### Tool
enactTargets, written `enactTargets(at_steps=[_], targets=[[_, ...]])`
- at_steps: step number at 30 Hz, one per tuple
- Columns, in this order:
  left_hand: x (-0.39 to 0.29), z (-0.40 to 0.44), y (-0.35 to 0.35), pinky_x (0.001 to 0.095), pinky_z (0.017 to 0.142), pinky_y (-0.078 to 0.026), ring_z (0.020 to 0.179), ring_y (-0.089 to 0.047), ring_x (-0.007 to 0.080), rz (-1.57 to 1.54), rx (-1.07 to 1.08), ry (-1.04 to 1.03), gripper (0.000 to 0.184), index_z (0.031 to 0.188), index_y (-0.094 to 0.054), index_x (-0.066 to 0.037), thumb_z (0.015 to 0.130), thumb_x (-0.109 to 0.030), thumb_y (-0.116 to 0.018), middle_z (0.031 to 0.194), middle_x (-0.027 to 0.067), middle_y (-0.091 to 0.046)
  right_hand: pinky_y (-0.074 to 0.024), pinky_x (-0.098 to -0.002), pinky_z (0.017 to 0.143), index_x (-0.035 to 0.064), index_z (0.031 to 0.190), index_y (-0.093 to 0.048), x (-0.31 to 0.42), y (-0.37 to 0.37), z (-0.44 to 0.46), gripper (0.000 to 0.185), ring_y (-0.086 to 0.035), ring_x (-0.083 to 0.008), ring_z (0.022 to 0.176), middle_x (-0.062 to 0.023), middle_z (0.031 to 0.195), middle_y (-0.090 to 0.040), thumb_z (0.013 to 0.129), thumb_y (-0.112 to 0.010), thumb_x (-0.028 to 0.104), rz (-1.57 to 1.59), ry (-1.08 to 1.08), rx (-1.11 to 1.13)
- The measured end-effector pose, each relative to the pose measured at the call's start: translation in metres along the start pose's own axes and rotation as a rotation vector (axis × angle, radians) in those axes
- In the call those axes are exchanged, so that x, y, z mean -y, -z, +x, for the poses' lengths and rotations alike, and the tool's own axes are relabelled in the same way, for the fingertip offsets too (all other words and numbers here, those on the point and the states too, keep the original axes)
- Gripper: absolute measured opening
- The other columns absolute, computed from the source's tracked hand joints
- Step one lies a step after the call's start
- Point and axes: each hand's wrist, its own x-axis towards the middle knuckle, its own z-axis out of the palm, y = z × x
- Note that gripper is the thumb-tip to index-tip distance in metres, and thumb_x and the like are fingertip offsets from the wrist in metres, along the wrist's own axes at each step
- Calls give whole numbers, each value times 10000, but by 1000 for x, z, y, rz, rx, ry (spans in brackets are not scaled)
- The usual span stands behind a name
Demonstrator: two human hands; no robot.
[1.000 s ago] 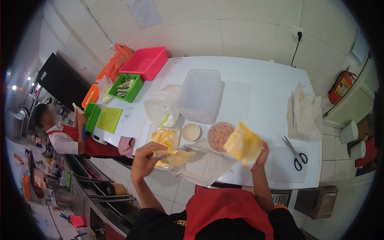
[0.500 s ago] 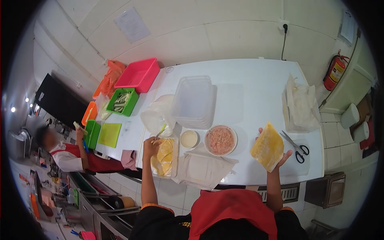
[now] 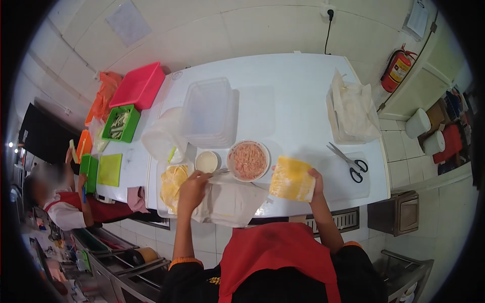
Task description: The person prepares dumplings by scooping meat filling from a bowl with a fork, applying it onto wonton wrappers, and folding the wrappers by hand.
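Observation:
My right hand (image 3: 317,183) is closed on a stack of square yellow dough sheets (image 3: 292,178), dusted white, beside the bowl. My left hand (image 3: 195,190) grips a thin metal utensil (image 3: 220,172) whose end reaches the bowl's edge; its exact kind is unclear. Pinkish minced meat (image 3: 248,159) fills a white bowl (image 3: 229,166) between my hands. A small cup of pale liquid (image 3: 206,161) sits left of it. More yellow dough sheets (image 3: 173,187) lie in a tray at my left wrist. A whitish cloth or paper (image 3: 232,201) covers something at the table's front edge.
Stacked clear tubs (image 3: 208,111) and a whitish bucket (image 3: 160,139) with a green handle-like piece (image 3: 172,153) stand behind. Scissors (image 3: 352,164) and a paper-covered tub (image 3: 353,113) are at right. A co-worker (image 3: 65,207) works at left near green baskets (image 3: 121,123).
My left hand has moved right from the dough tray toward the meat bowl with the utensil. My right hand has brought the dough sheets left and turned them. The view has shifted.

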Motion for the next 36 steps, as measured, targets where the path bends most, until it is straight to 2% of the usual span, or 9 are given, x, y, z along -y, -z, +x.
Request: enactTargets(at_steps=[3,9,12,18,21,24,30,33,36], targets=[[-19,4,-28,390,661,-537,812,-660,305,144,55,-29,239,978,-718,-93,797,6,-598,958,91,-660,-526,-398,895,-73,1222,-525,-7,-1,0,502,-658,-305,975,-202,1120,-640,822,-532,230,-143,-26,-157],[-20,15,-45,391,633,-546,782,-674,271,346,68,-161,309,975,-732,-128,758,9,-558,930,53,-662,-517,-432,919,-75,1244,-515,-16,-13,3,532,-642,-346,1022,-225,1169,-623,804,-531,225,-156,-45,-107],[-22,19,-44,398,600,-545,729,-665,268,365,40,-213,263,923,-717,-115,740,5,-573,893,58,-630,-510,-420,925,-64,1261,-500,-19,-34,3,528,-639,-327,1028,-208,1173,-619,819,-513,225,-127,-73,-71],[-30,35,-33,400,621,-535,769,-670,268,465,158,-149,306,972,-729,-133,762,5,-553,883,61,-637,-490,-430,957,-54,1288,-486,-26,-19,13,550,-618,-339,1074,-215,1221,-596,821,-512,235,-175,-102,-108],[-14,46,-47,409,624,-533,758,-668,274,507,73,-169,311,982,-723,-142,763,2,-555,877,62,-631,-487,-434,960,-55,1294,-480,-26,-19,14,550,-617,-343,1076,-217,1226,-593,828,-506,236,-162,-110,-74],[-12,44,-53,393,573,-538,713,-670,270,530,98,-226,230,939,-714,-115,788,-32,-562,833,76,-613,-486,-440,961,-57,1298,-475,-24,-31,10,548,-615,-345,1080,-217,1231,-590,834,-496,233,-196,-109,-91],[-27,38,-37,416,595,-539,732,-681,288,462,237,-239,226,940,-718,-120,803,-36,-559,861,95,-633,-479,-443,970,-52,1309,-466,-27,-27,15,548,-607,-346,1096,-217,1239,-586,841,-481,231,-113,-125,-25],[-30,45,-31,419,638,-534,754,-666,306,462,188,-150,289,967,-704,-126,756,6,-559,863,86,-635,-474,-444,976,-50,1317,-459,-26,-26,14,555,-604,-347,1104,-219,1252,-579,841,-479,235,-135,-123,-37],[-22,48,-46,421,641,-536,758,-668,313,483,163,-140,262,951,-700,-112,760,2,-561,860,95,-644,-471,-447,979,-50,1322,-455,-26,-32,10,563,-600,-350,1112,-222,1264,-571,839,-478,239,-127,-138,-41]])
